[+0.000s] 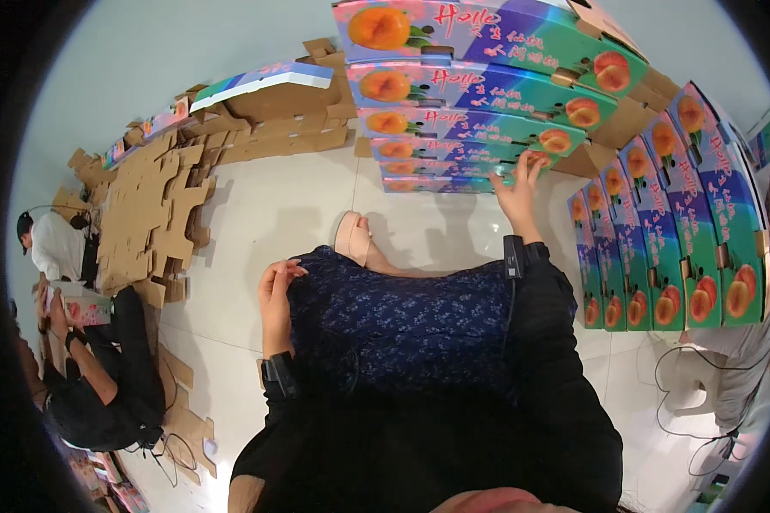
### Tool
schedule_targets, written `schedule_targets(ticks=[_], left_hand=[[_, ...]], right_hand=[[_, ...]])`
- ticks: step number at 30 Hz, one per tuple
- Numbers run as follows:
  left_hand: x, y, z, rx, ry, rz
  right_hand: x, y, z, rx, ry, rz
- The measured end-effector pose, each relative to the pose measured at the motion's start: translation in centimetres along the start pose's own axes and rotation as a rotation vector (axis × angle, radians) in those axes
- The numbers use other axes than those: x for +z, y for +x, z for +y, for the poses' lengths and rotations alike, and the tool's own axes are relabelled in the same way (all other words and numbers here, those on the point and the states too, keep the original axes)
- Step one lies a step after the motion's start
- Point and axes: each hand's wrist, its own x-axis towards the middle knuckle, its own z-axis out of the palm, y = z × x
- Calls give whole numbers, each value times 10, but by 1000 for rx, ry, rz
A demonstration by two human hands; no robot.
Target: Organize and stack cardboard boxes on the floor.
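Note:
A tall stack of printed fruit cartons (466, 81) stands in front of me, blue, purple and green with orange and peach pictures. My right hand (517, 198) reaches to the lower right of this stack. Its thumb and fingers are apart and lie at the carton fronts, and I cannot tell how firmly they touch. Near my left knee, my left hand (275, 295) hovers with its fingers loosely bent and apart, holding nothing. A dark blue patterned skirt (402, 316) covers my lap.
A second stack of cartons (676, 214) stands at the right. Flat brown cardboard (145, 214) piles up at the left and along the back wall. One person (103, 376) sits at the left with a carton (90, 308). Cables (697, 453) lie at the lower right.

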Motion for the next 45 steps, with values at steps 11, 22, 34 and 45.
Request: schedule_targets(ticks=[11,22,34,45], left_hand=[[35,16,21,24,52,-198],[130,113,21,321,183,-364],[190,139,0,633,322,-249],[169,179,-87,25,-87,-384]], right_hand=[[-21,8,-2,-30,33,156],[-43,24,-16,-50,43,277],[-40,34,-5,-74,26,217],[-35,31,9,300,487,324]])
